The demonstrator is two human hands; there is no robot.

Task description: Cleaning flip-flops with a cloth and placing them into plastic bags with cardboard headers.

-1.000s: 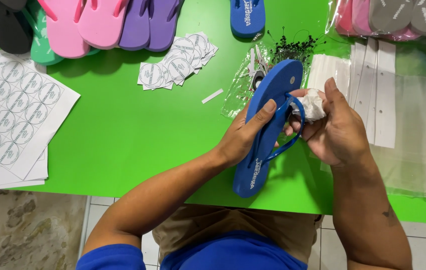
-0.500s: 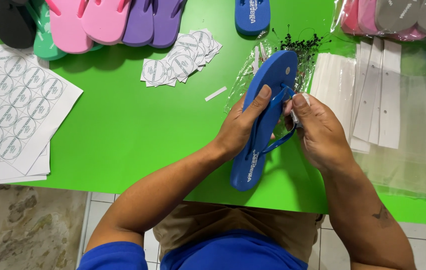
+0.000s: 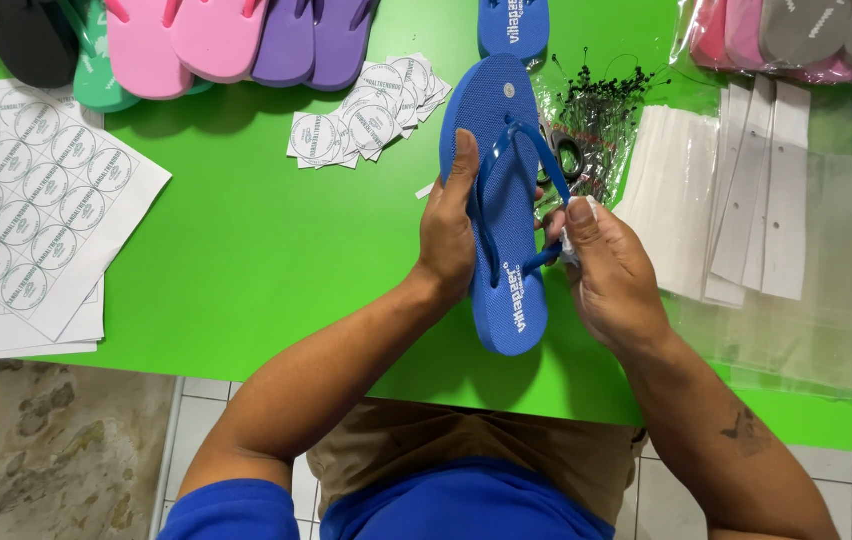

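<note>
Blue foam flip-flop sandal (image 3: 502,190), sole up toward the camera and toe pointing away, was held just above the near edge of a bright green table (image 3: 236,240) as a seated person worked on its strap. The left hand (image 3: 449,232) was clamped along the sandal's left rim, thumb laid on the footbed beside the blue Y-shaped strap (image 3: 529,150). The right hand (image 3: 608,272) was closed on a small crumpled piece of clear wrapping (image 3: 576,240) pinched against the strap's right branch, near the heel half of the sandal.

Beyond the sandal's toe lay a scatter of small black plastic fasteners (image 3: 601,95) on clear film, with dark-handled scissors (image 3: 564,155) partly hidden behind the strap. Left of the sandal sat a loose pile of round white stickers (image 3: 361,115), and farther left white sheets of uncut round stickers (image 3: 31,190). A row of pink, purple, green and black flip-flops (image 3: 206,40) lined the far edge, left of the sandal; a second blue flip-flop (image 3: 513,25) lay just past its toe. To the right were white card strips (image 3: 746,190) and clear plastic bags (image 3: 826,290).

Doing this well likely depended on the left hand keeping the sole steady while the right kept its pinch tight against the strap, so the piece did not slip.
</note>
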